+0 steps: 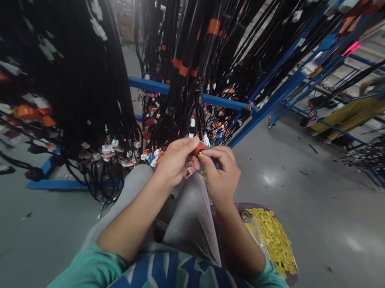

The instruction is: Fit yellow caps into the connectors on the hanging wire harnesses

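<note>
My left hand (175,159) is closed on a small red connector (199,147), pinched between thumb and fingers above my knees. From the right, my right hand (223,171) meets it with thumb and index finger together. A small yellow clip (200,152) shows at the right thumb tip, against the connector's face; how deep it sits cannot be made out. Just under the left fingers hangs a white connector (188,173). Bundles of black wire harness (198,87) with orange tape hang directly in front of both hands.
A blue metal frame (150,84) carries the harnesses, with many loose connector ends low down. Beside my right leg stands a dark tub (293,278) of yellow clips (272,237) with a tape roll (246,216). Another person (357,111) stands at far right.
</note>
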`<action>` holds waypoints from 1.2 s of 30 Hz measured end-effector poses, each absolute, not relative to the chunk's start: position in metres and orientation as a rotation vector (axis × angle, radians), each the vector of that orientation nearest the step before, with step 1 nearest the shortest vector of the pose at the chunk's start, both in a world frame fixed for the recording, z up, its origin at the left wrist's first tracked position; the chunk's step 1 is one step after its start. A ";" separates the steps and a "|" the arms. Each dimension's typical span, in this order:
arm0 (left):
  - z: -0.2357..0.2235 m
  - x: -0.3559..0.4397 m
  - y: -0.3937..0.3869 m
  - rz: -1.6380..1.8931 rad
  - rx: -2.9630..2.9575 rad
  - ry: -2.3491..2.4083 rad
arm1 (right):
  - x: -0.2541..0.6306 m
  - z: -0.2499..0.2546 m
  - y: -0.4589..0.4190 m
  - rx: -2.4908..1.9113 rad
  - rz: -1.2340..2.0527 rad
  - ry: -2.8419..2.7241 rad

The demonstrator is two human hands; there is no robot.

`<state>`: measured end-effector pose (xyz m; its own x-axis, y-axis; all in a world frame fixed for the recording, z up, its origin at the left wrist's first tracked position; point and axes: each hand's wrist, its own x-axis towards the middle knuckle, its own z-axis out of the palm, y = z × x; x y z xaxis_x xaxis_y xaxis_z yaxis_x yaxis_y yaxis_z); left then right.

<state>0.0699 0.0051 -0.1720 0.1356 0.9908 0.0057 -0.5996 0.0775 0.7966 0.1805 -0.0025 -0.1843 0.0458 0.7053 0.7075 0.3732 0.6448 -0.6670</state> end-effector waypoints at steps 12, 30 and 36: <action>-0.173 0.071 0.005 1.335 0.772 0.637 | 0.176 -0.182 -0.003 -0.923 0.462 -1.468; -0.179 0.078 0.006 1.376 0.683 0.666 | 0.182 -0.194 0.013 -0.819 0.701 -1.441; -0.188 0.076 0.008 1.386 0.718 0.656 | 0.187 -0.199 0.017 -0.828 0.728 -1.484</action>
<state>0.0757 0.0082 -0.1881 0.0794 0.9968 0.0051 -0.6285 0.0461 0.7764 0.1874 0.0174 -0.1990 -0.0191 0.8368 0.5472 0.0791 0.5468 -0.8335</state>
